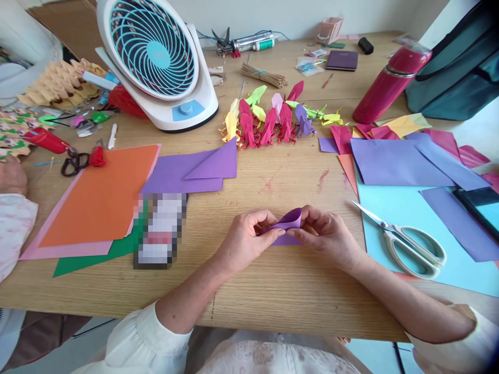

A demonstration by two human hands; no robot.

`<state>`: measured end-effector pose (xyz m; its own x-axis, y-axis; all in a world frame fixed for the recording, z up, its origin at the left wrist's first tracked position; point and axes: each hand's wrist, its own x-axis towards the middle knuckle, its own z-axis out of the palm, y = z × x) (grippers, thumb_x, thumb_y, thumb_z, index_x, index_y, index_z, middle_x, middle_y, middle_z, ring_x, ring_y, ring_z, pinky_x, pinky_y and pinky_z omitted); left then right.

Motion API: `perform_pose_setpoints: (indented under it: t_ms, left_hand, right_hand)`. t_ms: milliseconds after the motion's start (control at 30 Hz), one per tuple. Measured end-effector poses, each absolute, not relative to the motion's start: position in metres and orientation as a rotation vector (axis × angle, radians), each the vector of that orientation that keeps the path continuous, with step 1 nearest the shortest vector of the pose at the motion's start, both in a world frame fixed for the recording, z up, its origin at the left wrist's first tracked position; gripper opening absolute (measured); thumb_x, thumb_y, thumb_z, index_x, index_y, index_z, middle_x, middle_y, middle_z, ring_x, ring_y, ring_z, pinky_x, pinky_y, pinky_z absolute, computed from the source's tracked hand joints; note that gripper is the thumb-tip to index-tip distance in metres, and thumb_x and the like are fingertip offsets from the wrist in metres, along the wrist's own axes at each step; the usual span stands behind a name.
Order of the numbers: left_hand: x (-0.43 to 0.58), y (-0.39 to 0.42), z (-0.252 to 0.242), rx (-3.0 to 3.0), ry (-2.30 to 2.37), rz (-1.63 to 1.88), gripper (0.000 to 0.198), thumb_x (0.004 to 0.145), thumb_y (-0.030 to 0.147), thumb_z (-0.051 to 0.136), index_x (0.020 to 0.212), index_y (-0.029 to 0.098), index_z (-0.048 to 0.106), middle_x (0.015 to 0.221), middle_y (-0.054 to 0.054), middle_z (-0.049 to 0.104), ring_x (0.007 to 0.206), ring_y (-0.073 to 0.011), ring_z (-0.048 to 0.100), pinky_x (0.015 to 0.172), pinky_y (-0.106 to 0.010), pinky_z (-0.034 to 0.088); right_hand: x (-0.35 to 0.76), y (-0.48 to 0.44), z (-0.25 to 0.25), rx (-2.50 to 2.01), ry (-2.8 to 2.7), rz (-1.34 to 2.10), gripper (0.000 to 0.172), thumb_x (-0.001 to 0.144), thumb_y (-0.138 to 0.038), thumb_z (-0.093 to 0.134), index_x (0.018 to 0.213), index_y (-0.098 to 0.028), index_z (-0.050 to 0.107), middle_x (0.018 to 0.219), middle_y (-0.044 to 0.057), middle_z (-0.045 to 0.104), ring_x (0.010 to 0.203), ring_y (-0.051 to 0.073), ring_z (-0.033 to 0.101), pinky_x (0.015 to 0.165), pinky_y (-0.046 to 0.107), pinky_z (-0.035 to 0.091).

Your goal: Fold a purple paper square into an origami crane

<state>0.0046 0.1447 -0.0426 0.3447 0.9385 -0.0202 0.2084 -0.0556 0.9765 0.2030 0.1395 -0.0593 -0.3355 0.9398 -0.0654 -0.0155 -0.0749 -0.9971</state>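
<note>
Between my two hands a small piece of purple paper [290, 221] is bent over into a curl, its lower part lying near the table top. My left hand [253, 231] pinches its left side, thumb in front. On the other side my right hand [323, 231] grips the right edge between thumb and fingers. Parts of the paper are hidden behind the fingertips. To the right, scissors with pale handles [413, 249] rest on a light blue sheet [390, 208]. Beyond my hands stand several folded paper figures [268, 124] in red, yellow, green and purple.
A white fan [159, 62] stands at the back left. Orange paper [101, 192], purple sheets [187, 166] and a blurred-out phone [159, 231] lie to the left. A red flask [390, 85] and purple sheets [401, 161] are at right. Another person's arm [13, 182] shows at far left.
</note>
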Motion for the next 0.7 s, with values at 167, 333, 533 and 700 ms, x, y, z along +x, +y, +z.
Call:
perform_pose_setpoints:
  t_ms: [167,333,533,700]
  left_hand:
    - [0.0046,0.1445,-0.0442,1.500,1.095,0.843,0.011,0.085,0.025,0.072,0.081,0.016,0.069,0.076,0.000,0.068,0.069,-0.0110,0.060,0.064,-0.021,0.046]
    - [0.0053,0.1438,-0.0411,1.543,1.134,0.872,0.013,0.085,0.025,0.073,0.076,0.016,0.069,0.073,0.001,0.068,0.067,-0.0108,0.060,0.063,-0.021,0.045]
    - [0.0055,0.1421,-0.0385,1.543,1.155,0.890,0.011,0.086,0.026,0.073,0.080,0.016,0.072,0.077,-0.001,0.071,0.070,-0.0124,0.062,0.066,-0.023,0.046]
    - [0.0068,0.1414,-0.0353,1.609,1.181,0.940,0.012,0.085,0.021,0.073,0.074,0.016,0.070,0.072,0.000,0.069,0.069,-0.0118,0.061,0.067,-0.023,0.045]
  right_hand:
    - [0.2006,0.1377,-0.0598,-1.080,-1.438,1.495,0.014,0.084,-0.027,0.074,0.082,-0.020,0.062,0.079,-0.001,0.065,0.073,0.012,0.059,0.067,0.025,0.048]
    - [0.2031,0.1375,-0.0613,-1.144,-1.551,1.453,0.016,0.087,-0.031,0.072,0.082,-0.020,0.061,0.075,-0.002,0.060,0.066,0.011,0.051,0.059,0.024,0.041]
    - [0.2039,0.1380,-0.0649,-1.172,-1.596,1.435,0.019,0.088,-0.033,0.071,0.080,-0.020,0.059,0.074,-0.003,0.057,0.065,0.011,0.048,0.058,0.025,0.038]
    - [0.2035,0.1381,-0.0667,-1.141,-1.590,1.453,0.021,0.086,-0.033,0.072,0.078,-0.020,0.058,0.073,-0.003,0.055,0.065,0.011,0.046,0.057,0.025,0.036]
